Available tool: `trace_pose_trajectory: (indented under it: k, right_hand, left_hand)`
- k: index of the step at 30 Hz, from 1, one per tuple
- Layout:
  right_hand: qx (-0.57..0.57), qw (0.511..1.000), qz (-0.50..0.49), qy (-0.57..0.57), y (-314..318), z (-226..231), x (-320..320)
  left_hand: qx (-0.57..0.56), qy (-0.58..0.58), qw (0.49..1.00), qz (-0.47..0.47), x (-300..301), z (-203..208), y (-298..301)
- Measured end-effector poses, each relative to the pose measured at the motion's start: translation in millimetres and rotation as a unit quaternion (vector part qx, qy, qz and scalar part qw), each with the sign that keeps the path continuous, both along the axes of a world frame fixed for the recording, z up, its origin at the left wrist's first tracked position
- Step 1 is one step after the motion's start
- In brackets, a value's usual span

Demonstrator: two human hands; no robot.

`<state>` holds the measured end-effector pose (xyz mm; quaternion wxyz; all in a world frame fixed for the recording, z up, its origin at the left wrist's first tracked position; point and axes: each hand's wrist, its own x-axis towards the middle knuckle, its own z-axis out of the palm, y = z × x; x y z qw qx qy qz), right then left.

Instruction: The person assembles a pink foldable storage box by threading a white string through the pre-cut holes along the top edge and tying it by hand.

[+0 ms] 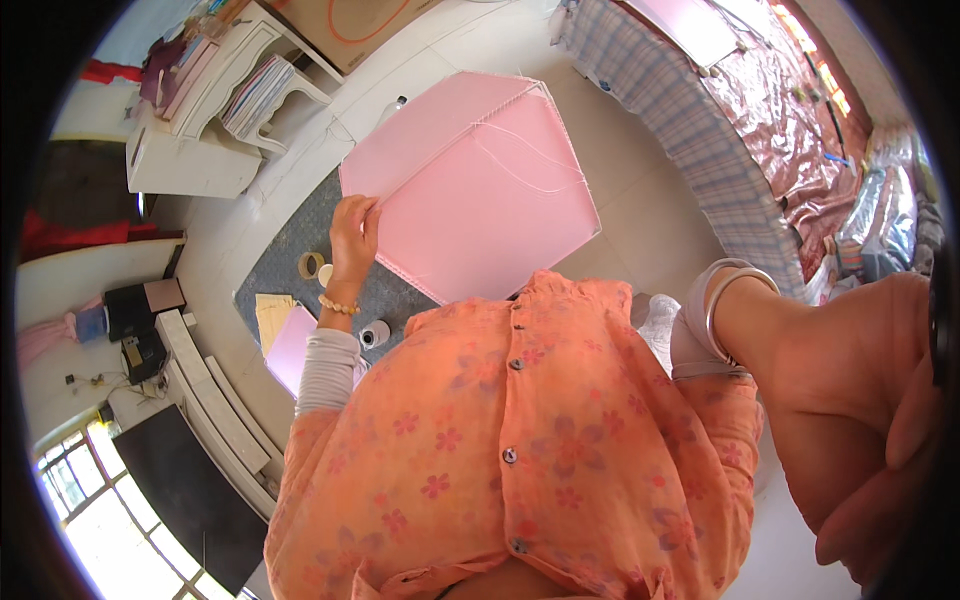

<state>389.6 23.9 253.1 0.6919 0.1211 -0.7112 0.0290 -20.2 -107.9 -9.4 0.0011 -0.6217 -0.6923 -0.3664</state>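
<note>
A large pink many-sided panel [490,200] lies low in front of me, with white stitching along its edges and across a seam. A loose loop of white thread [520,170] trails over its upper right part. At the panel's left edge is my left hand [352,238], its fingers bent and pressed together on the rim. Raised at the far right, very near the camera, is my right hand [860,400]. Its fingers run into the dark rim of the picture, so whether they hold anything is hidden.
On the dark grey mat [300,230] are a tape roll [311,265] and a spool [374,334]. A smaller pink piece [292,345] lies beside them. A white desk [200,150] stands far left, and a bed with a plaid cover [680,130] far right.
</note>
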Motion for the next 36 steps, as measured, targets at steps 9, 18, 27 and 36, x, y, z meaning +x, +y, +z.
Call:
trace_pose_trajectory:
  k: [9, 18, 27, 36]
  right_hand:
    - [-0.069, 0.996, 0.030, 0.037, -5, 13, -2]
    - [-0.428, 0.877, -0.054, -0.213, 116, -119, -99]
    - [-0.701, 0.538, -0.170, -0.436, 160, -397, -60]
    - [-0.861, 0.464, 0.037, -0.207, 102, -419, -53]
  left_hand:
    - [0.031, 0.010, 0.999, -0.011, 1, -1, 4]
    - [0.034, 0.043, 0.999, 0.004, 7, 9, -3]
    - [0.070, 0.012, 0.997, 0.015, 14, 4, -9]
    - [0.062, -0.002, 0.998, 0.004, 39, 10, -5]
